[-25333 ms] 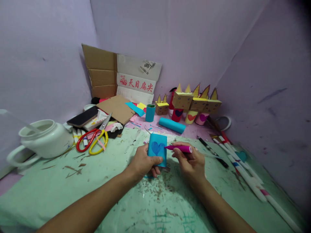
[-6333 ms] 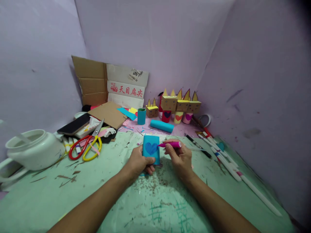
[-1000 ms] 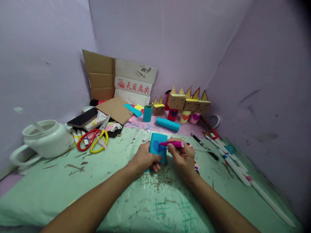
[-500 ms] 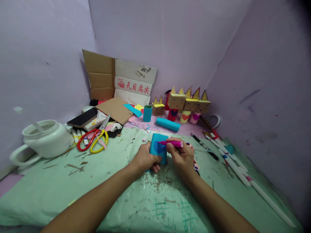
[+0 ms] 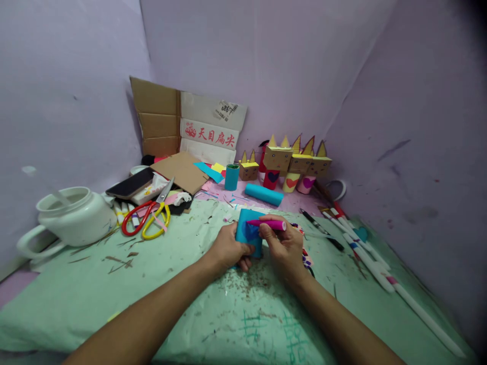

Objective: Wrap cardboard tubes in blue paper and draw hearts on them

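Observation:
A short blue paper tube (image 5: 243, 232) is held by my left hand (image 5: 228, 248), thumb across its lower front. My right hand (image 5: 285, 243) grips a magenta marker (image 5: 271, 224), its tip at a darker blue heart (image 5: 251, 232) on the tube's front. Behind the tube, a longer blue roll (image 5: 264, 194) lies on its side, and another blue tube (image 5: 232, 177) stands upright. Small cardboard cat-eared heads sit further back; several rest on red (image 5: 271, 179), yellow and pink tubes with hearts.
To the left are a white mug-like pot (image 5: 76, 218), red-and-yellow scissors (image 5: 152, 213) and a phone (image 5: 130, 183). Cardboard (image 5: 213, 132) leans on the back wall. Several markers (image 5: 367, 261) and a black pen (image 5: 322, 229) lie right. Scraps litter the green cover (image 5: 160, 274).
The marker tip has shifted slightly up and left on the heart. My left hand keeps its hold on the tube, and the view has moved a little.

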A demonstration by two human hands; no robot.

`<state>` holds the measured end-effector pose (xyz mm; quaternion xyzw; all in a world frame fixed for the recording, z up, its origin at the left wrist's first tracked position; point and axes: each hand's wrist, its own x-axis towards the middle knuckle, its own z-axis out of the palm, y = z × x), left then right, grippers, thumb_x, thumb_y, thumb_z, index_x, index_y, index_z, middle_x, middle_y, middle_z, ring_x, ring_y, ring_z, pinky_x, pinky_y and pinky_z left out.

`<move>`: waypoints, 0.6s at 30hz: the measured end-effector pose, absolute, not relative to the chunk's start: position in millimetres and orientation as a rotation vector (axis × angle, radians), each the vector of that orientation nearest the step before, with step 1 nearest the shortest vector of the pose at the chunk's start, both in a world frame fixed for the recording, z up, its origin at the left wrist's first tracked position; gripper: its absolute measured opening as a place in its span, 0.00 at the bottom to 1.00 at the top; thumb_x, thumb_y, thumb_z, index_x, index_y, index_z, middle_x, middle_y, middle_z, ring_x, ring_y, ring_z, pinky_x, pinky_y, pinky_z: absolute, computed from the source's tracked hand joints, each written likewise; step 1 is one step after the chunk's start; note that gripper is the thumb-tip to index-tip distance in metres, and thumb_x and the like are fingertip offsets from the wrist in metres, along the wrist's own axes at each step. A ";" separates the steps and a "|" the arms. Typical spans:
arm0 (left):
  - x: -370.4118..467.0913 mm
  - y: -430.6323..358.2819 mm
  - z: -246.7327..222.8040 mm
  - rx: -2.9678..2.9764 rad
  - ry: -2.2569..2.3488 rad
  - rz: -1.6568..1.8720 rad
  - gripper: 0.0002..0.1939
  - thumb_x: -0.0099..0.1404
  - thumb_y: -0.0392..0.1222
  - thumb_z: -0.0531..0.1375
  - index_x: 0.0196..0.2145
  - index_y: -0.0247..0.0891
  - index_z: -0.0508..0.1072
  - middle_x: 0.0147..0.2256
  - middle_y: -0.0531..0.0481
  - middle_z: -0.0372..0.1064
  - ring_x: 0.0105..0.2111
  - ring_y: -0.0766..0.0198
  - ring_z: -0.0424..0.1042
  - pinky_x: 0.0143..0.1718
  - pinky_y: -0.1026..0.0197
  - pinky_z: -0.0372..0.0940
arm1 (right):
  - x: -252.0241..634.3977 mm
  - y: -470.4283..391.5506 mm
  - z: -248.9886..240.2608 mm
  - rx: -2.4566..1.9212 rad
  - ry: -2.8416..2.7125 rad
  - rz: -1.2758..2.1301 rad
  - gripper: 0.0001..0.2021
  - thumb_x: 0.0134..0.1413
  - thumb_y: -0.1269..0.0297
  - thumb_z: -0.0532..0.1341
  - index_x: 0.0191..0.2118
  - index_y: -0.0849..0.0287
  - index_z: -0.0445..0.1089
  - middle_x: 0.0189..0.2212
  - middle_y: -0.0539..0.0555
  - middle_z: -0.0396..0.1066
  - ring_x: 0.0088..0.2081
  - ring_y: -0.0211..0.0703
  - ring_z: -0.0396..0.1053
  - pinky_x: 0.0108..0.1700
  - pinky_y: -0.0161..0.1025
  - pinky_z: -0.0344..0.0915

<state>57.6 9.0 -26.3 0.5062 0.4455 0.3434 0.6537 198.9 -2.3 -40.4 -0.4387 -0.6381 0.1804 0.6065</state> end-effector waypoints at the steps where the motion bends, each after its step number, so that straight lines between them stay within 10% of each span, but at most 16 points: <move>1: 57.7 8.9 -26.0 1.146 1.012 0.780 0.16 0.48 0.25 0.57 0.35 0.35 0.64 0.13 0.56 0.67 0.10 0.65 0.66 0.09 0.68 0.62 | 198.6 -2.6 -40.2 -1.013 -1.475 0.422 0.05 0.57 0.64 0.61 0.36 0.55 0.73 0.30 0.51 0.74 0.30 0.42 0.70 0.33 0.39 0.66; 18: 57.7 9.0 -25.0 1.119 1.018 0.770 0.15 0.49 0.25 0.57 0.36 0.34 0.64 0.12 0.55 0.67 0.10 0.64 0.66 0.10 0.68 0.61 | 199.1 -1.9 -40.8 -1.018 -1.490 0.368 0.04 0.56 0.65 0.62 0.36 0.55 0.74 0.31 0.51 0.75 0.30 0.42 0.70 0.35 0.41 0.67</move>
